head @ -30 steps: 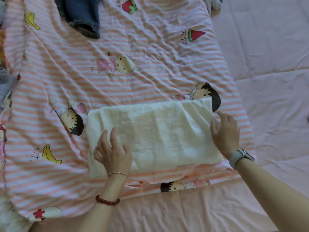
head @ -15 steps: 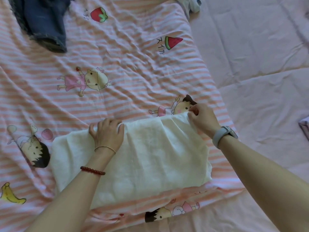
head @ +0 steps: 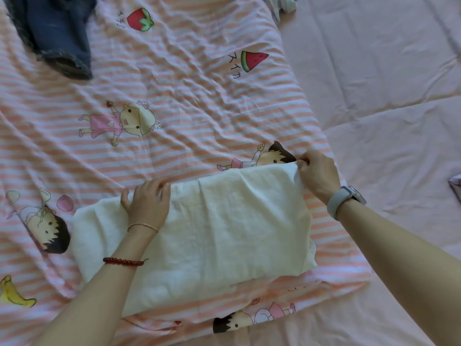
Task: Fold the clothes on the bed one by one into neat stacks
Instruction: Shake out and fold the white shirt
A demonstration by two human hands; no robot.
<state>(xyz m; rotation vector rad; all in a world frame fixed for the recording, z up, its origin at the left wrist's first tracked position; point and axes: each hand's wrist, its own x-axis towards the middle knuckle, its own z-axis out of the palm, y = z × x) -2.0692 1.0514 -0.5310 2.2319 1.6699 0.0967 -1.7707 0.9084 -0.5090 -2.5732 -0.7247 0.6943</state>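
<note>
A cream-white folded garment (head: 219,233) lies as a wide rectangle on the pink striped cartoon quilt (head: 174,101). My left hand (head: 147,203) grips its far edge near the left of centre, fingers curled over the fold. At the garment's far right corner my right hand (head: 316,176), with a grey watch on the wrist, pinches the cloth. The edge between both hands is drawn taut and slightly raised.
A dark blue denim garment (head: 57,36) lies crumpled at the top left of the quilt. A light grey piece of clothing (head: 284,3) peeks in at the top edge. A plain pink sheet (head: 389,83) covers the bed on the right, where a purple cloth corner (head: 455,186) shows.
Both hands moved from the garment's near part and right side up to its far edge and took hold of it. Over the last half second they barely moved.
</note>
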